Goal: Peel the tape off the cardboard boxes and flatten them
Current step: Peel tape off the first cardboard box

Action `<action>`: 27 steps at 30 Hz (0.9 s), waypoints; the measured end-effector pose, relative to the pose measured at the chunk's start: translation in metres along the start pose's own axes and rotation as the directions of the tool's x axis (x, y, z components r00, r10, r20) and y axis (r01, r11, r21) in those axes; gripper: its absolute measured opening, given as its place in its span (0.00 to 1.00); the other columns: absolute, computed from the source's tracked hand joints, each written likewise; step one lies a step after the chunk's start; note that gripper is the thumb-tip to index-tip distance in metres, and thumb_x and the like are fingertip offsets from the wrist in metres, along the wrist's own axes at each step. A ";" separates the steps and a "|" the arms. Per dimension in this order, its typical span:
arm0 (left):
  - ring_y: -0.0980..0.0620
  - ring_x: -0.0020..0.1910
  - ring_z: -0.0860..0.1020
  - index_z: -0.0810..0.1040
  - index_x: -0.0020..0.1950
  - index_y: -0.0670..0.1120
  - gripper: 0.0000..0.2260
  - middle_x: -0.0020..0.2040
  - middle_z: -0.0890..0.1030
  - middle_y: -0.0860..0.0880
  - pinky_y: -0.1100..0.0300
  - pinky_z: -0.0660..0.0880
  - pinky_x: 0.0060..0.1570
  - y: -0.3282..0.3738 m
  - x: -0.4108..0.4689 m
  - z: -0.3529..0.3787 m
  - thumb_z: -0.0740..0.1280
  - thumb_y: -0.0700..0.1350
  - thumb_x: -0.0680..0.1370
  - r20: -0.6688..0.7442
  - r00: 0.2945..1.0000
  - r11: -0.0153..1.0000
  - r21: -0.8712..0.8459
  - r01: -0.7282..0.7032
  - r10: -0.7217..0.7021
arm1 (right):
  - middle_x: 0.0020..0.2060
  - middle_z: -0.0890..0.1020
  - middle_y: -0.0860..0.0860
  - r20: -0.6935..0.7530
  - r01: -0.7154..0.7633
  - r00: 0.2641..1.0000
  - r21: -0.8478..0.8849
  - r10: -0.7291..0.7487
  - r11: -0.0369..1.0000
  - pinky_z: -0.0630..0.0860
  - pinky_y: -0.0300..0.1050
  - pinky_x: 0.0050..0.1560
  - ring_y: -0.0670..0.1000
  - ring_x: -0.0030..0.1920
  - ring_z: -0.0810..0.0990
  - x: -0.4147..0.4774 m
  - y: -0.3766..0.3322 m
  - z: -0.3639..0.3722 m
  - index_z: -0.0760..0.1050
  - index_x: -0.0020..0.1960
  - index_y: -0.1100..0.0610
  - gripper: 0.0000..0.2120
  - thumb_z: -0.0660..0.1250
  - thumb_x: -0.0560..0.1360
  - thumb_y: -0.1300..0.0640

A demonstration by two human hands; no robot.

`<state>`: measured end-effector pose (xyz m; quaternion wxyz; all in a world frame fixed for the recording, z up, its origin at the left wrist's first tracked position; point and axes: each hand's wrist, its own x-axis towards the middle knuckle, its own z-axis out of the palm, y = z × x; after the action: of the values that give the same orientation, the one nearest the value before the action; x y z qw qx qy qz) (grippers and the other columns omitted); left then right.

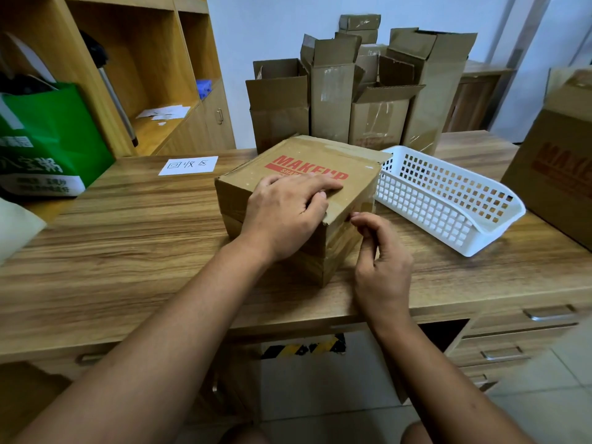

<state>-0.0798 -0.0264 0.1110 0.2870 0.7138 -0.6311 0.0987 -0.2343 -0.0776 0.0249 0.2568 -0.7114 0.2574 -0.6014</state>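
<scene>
1. Now the cardboard box [298, 155] with red print sits mid-desk [128, 225], with a white basket [426, 206] just beside its right side.
2. The left hand [285, 216] rests flat on the lid, fingers straight, pressing down.
3. The right hand [381, 261] is at the box's near right corner, fingers curled, thumb and forefinger pinched together; whether tape lies between them I cannot tell.
4. Open boxes [330, 91] stand behind.

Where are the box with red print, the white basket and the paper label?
box with red print [320, 149]: head view, bare top face behind the lettering.
white basket [490, 230]: head view, solid rim at its near end.
paper label [189, 165]: head view, middle of the sheet.
</scene>
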 end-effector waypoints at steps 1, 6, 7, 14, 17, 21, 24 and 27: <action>0.62 0.67 0.71 0.76 0.67 0.63 0.21 0.66 0.77 0.62 0.54 0.59 0.68 0.000 0.000 0.000 0.51 0.55 0.79 0.003 1.000 1.000 0.000 0.000 0.000 | 0.54 0.83 0.51 0.008 -0.004 1.000 -0.007 0.004 1.000 0.76 0.39 0.61 0.46 0.57 0.81 0.000 0.000 0.000 0.79 0.59 0.59 0.16 0.62 0.78 0.74; 0.62 0.67 0.71 0.76 0.67 0.63 0.20 0.67 0.77 0.62 0.54 0.59 0.66 0.000 0.000 0.000 0.51 0.55 0.79 0.004 1.000 1.000 -0.005 -0.002 0.002 | 0.52 0.83 0.52 0.011 -0.013 1.000 0.007 0.013 1.000 0.77 0.39 0.60 0.45 0.56 0.81 0.000 -0.001 0.000 0.79 0.58 0.60 0.16 0.61 0.78 0.75; 0.62 0.67 0.71 0.76 0.66 0.63 0.20 0.66 0.77 0.62 0.54 0.60 0.67 0.000 0.000 0.000 0.51 0.55 0.79 0.001 1.000 1.000 -0.006 -0.004 0.004 | 0.53 0.83 0.52 -0.003 -0.001 1.000 0.016 0.001 1.000 0.77 0.39 0.60 0.46 0.57 0.81 -0.001 -0.002 0.000 0.79 0.58 0.60 0.16 0.61 0.78 0.75; 0.62 0.66 0.72 0.77 0.66 0.63 0.21 0.66 0.78 0.62 0.53 0.61 0.68 -0.001 0.000 0.000 0.51 0.55 0.79 -0.010 1.000 1.000 -0.004 -0.002 0.002 | 0.55 0.83 0.50 -0.008 -0.011 1.000 0.031 0.012 0.999 0.75 0.37 0.62 0.45 0.59 0.81 0.000 -0.003 -0.001 0.79 0.59 0.58 0.16 0.63 0.79 0.73; 0.62 0.66 0.72 0.76 0.66 0.63 0.21 0.66 0.78 0.62 0.54 0.60 0.67 -0.001 0.000 0.000 0.51 0.56 0.79 -0.006 1.000 1.000 -0.001 -0.002 0.002 | 0.54 0.83 0.49 -0.011 -0.003 1.000 0.019 0.003 1.000 0.74 0.35 0.61 0.44 0.58 0.81 0.000 -0.002 -0.001 0.80 0.58 0.59 0.16 0.62 0.78 0.74; 0.62 0.66 0.72 0.76 0.66 0.63 0.21 0.66 0.78 0.62 0.53 0.60 0.68 -0.001 0.000 0.001 0.51 0.56 0.79 -0.007 1.000 1.000 -0.001 -0.001 0.001 | 0.52 0.83 0.49 0.016 -0.031 0.999 -0.005 0.031 1.000 0.77 0.37 0.59 0.44 0.56 0.81 0.001 0.000 -0.001 0.80 0.58 0.58 0.16 0.62 0.78 0.73; 0.61 0.67 0.72 0.76 0.66 0.62 0.21 0.66 0.78 0.61 0.52 0.61 0.68 -0.001 0.000 0.001 0.51 0.55 0.79 -0.005 1.000 1.000 -0.004 0.000 0.000 | 0.54 0.83 0.50 0.013 -0.031 0.999 0.007 0.031 0.999 0.77 0.38 0.60 0.45 0.57 0.81 0.000 -0.001 -0.002 0.80 0.59 0.59 0.16 0.62 0.78 0.73; 0.61 0.67 0.72 0.76 0.66 0.62 0.21 0.66 0.78 0.61 0.52 0.61 0.68 0.000 0.000 0.000 0.50 0.55 0.79 -0.005 1.000 1.000 -0.004 -0.006 0.006 | 0.56 0.83 0.50 -0.009 -0.014 1.000 0.024 0.014 1.000 0.76 0.39 0.62 0.46 0.60 0.81 -0.001 -0.003 -0.001 0.79 0.60 0.58 0.16 0.62 0.79 0.73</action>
<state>-0.0799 -0.0264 0.1113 0.2897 0.7111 -0.6328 0.0998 -0.2356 -0.0751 0.0265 0.2681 -0.7038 0.2564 -0.6059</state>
